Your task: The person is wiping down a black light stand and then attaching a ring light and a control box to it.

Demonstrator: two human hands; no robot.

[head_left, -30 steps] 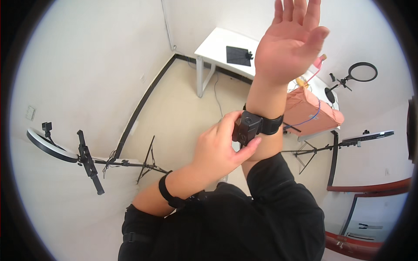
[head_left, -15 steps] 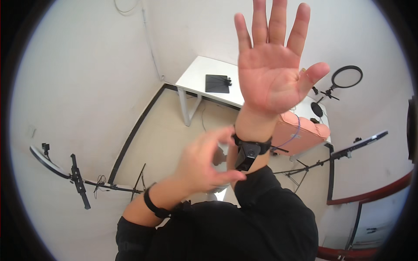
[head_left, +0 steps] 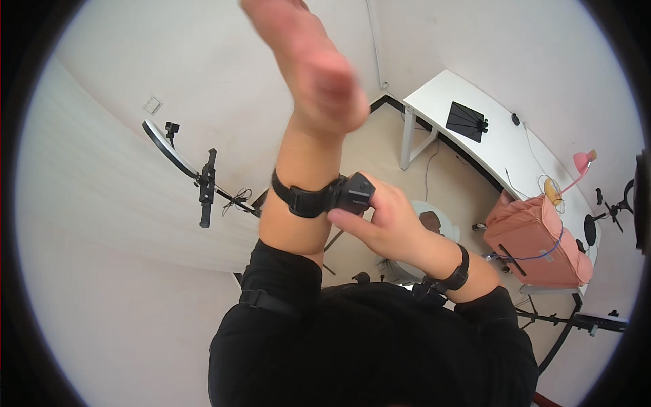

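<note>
My left arm is raised, and my left hand (head_left: 308,64) is seen nearly edge-on at the top, blurred. It looks stretched out, with nothing visible in it; its fingertips pass out of the picture. A black strap (head_left: 305,202) circles my left forearm below the wrist. On the strap's right side sits a small black camera (head_left: 354,195). My right hand (head_left: 393,220) grips this camera, its thumb on the near side; the fingers behind it are partly hidden. Another black band (head_left: 456,271) is around my right wrist.
A white desk (head_left: 434,87) with a black tablet-like panel (head_left: 466,122) stands back right. Near it are a pink chair (head_left: 532,244) and a pink lamp (head_left: 582,161). A ring light (head_left: 169,152) with a phone clamp (head_left: 208,186) is at left. A round stool (head_left: 444,220) shows behind my right hand.
My right arm has come down and my left arm has gone up. The right hand now grips the camera on the left forearm; before, the left hand reached toward the right wrist's camera. The view has turned left.
</note>
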